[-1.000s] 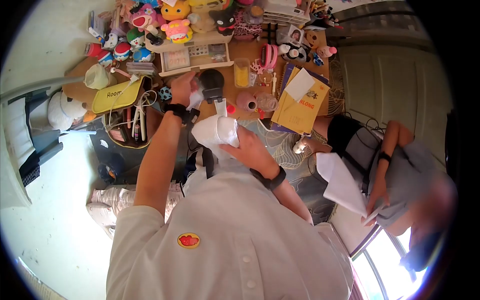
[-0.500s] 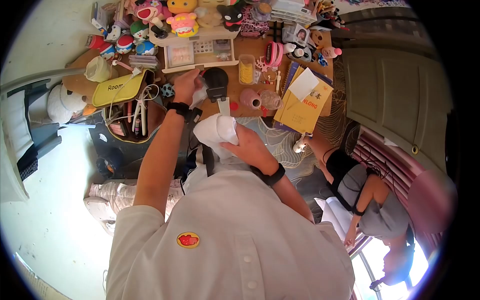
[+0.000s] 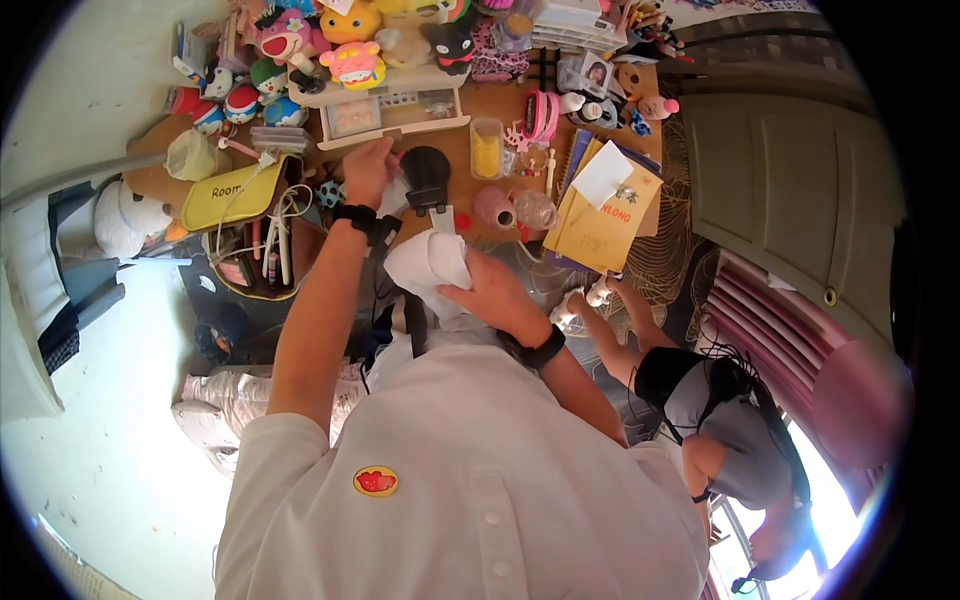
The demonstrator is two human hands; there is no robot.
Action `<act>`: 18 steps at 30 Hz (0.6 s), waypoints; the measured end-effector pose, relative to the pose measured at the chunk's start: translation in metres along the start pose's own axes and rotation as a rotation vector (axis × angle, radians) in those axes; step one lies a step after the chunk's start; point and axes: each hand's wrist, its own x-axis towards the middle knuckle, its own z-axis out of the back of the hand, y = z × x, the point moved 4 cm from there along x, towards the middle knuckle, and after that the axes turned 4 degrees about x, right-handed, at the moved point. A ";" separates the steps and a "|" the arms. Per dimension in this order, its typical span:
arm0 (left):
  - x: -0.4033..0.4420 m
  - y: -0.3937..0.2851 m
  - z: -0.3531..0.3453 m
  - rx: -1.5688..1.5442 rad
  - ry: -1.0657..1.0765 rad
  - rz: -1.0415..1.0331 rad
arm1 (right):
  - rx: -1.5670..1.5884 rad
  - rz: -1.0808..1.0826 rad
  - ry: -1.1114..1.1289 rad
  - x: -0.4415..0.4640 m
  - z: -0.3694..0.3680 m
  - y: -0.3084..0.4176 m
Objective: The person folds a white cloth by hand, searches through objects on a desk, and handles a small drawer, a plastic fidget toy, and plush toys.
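My left hand [image 3: 369,172] is closed on the wooden desk [image 3: 463,178], just below the drawer front. A thin whitish tissue [image 3: 395,194] shows at its fingers and partly under the palm. My right hand [image 3: 500,296] grips a thick white tissue bundle [image 3: 428,264] at the desk's near edge, in front of my shirt. Between the hands and a little beyond stands a black round-headed object on a stand [image 3: 427,172]. To the left lies an open yellow pouch [image 3: 235,192] marked "Room", filled with cosmetics and a white cable.
An open drawer unit [image 3: 398,128] stands at the back, topped with plush toys. A tub with yellow contents [image 3: 487,150], pink bottle [image 3: 494,207], clear jar [image 3: 535,209] and yellow books [image 3: 610,215] lie to the right. Another person [image 3: 735,430] is at the right.
My left hand has shifted slightly left, still low on the desk. My right hand keeps the white bundle almost in place. The other person's arm and legs have moved.
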 end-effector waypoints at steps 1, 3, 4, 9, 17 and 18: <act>0.004 0.000 0.002 0.009 0.012 0.014 | -0.008 0.005 -0.002 0.002 0.001 0.001; 0.013 -0.004 0.002 0.035 0.008 0.015 | -0.036 0.000 0.015 0.005 -0.001 -0.006; 0.017 -0.007 0.001 0.046 0.005 0.014 | -0.051 -0.001 0.025 0.008 -0.002 -0.008; 0.037 -0.021 -0.002 0.010 -0.053 -0.024 | -0.040 0.009 0.020 0.013 0.003 -0.002; 0.064 -0.040 -0.008 0.049 -0.089 -0.071 | -0.071 -0.051 0.024 0.011 0.013 -0.003; 0.064 -0.041 -0.008 0.059 -0.093 -0.071 | -0.064 -0.054 0.023 0.010 0.011 -0.007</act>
